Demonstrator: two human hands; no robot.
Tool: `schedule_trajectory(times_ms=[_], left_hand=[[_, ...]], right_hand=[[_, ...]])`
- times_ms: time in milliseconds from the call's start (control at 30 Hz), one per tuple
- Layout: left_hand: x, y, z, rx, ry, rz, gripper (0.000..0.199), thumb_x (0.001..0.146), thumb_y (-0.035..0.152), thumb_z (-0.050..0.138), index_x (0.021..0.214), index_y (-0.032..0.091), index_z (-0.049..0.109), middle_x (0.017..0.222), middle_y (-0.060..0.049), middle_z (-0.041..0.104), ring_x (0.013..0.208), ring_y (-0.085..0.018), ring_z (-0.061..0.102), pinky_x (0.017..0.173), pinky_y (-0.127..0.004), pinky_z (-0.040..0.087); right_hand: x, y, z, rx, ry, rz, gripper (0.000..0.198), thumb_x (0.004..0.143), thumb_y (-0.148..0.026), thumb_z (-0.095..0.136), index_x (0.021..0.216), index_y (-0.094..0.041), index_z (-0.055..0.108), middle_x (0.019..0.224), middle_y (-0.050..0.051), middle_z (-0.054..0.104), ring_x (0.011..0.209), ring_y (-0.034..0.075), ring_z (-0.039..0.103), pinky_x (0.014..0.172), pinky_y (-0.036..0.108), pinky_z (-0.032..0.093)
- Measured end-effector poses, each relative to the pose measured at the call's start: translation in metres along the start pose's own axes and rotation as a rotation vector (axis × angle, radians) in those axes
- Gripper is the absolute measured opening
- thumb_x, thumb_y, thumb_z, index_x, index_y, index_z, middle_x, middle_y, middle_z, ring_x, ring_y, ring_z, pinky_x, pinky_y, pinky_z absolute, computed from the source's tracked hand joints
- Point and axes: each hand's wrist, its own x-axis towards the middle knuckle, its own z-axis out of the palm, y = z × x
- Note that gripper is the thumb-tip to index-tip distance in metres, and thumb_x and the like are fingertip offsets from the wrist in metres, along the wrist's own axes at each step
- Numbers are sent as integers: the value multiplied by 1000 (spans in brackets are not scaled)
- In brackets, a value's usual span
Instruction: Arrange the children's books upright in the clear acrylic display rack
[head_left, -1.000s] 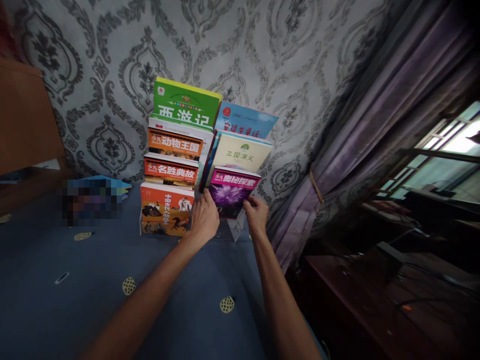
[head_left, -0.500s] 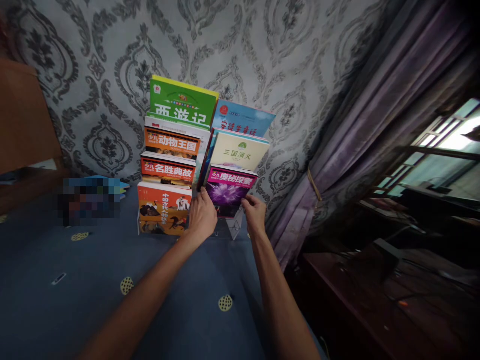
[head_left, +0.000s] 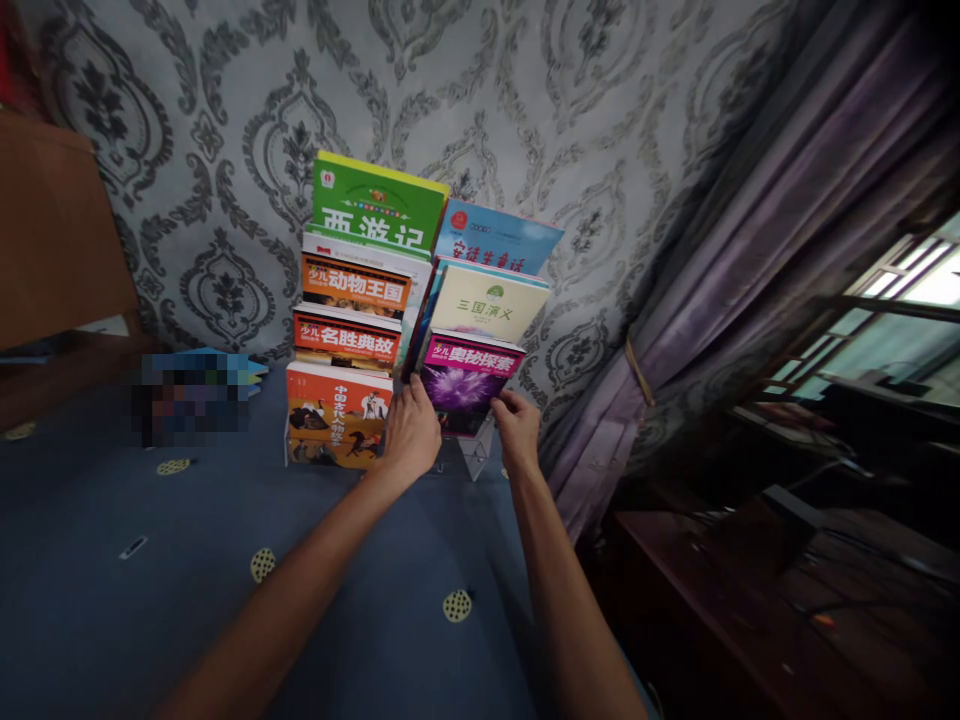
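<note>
A purple-covered book (head_left: 466,385) leans in the right column of a clear book rack (head_left: 474,458). My left hand (head_left: 414,425) grips its left edge, and my right hand (head_left: 517,428) pinches its lower right edge. Behind it stand a cream book (head_left: 491,300) and a blue book (head_left: 501,235). The left column holds an orange book (head_left: 337,415) in front, two more orange-topped books behind it, and a green book (head_left: 382,205) at the back. My left hand partly covers the front orange book's right edge.
A blurred-out pile (head_left: 199,395) lies on the blue patterned cloth (head_left: 352,600) at the left. Grey patterned wallpaper (head_left: 600,120) rises behind the rack. A tied purple curtain (head_left: 660,330) hangs at the right, beside a dark red desk (head_left: 697,590) with cables.
The view has shifted slightly, so everything sits a little further right. Both hands stay on the purple book, which appears to sit in the same place in the rack.
</note>
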Motion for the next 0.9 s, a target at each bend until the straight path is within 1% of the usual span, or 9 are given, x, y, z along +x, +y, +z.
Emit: schedule_trajectory(times_ms=[100,200,333,400,467,567,700,900], left_hand=[[-1,-1,1,-1,-2,8,66,92,15,51,151,-5,26,138,-28,57,126,-32,58,108,-41,44],[-2,-1,1,-11,-2,16,66,93,15,49,152,-4,24,138,-28,57,126,-32,58,108,-42,44],[-2,-2,1,-24,-14,15,67,94,15,47,152,-8,22,138,-30,55,126,-33,57,109,-40,44],[-1,-2,2,-21,-11,20,67,93,14,47,152,-7,24,137,-30,56,126,-33,57,109,-40,44],[-1,-3,3,-9,-1,34,67,91,13,49,152,-5,25,137,-29,57,124,-33,58,108,-42,45],[0,-4,6,8,27,54,68,90,12,50,151,-6,27,136,-29,58,121,-33,60,106,-43,46],[0,-6,9,-1,57,59,67,90,13,52,150,-6,29,130,-28,62,117,-33,62,102,-44,49],[0,-8,12,-30,77,84,69,90,13,52,149,-10,24,127,-31,63,119,-34,62,101,-46,50]], right_hand=[[0,-1,0,55,-4,39,36,71,-39,58,89,-14,76,82,6,75,79,24,67,77,36,53],[0,-2,-1,101,-13,72,35,68,-38,60,88,-14,76,83,7,76,78,24,67,78,37,53],[1,-2,-1,136,-12,96,35,65,-39,62,87,-15,76,83,7,76,78,25,67,78,37,53],[1,-2,-1,144,-8,101,35,65,-39,62,86,-15,76,82,6,76,79,25,66,78,37,52],[1,-3,-1,149,-4,105,34,65,-39,61,85,-15,76,82,6,76,78,24,66,76,36,52],[1,-4,-2,156,-1,110,34,65,-38,62,84,-14,76,79,6,75,77,23,65,74,34,51],[1,-5,-2,168,7,123,33,64,-38,63,83,-14,76,77,5,74,74,22,64,72,34,51],[2,-5,-2,173,20,133,34,62,-39,63,83,-15,75,77,5,74,75,23,65,73,34,52]])
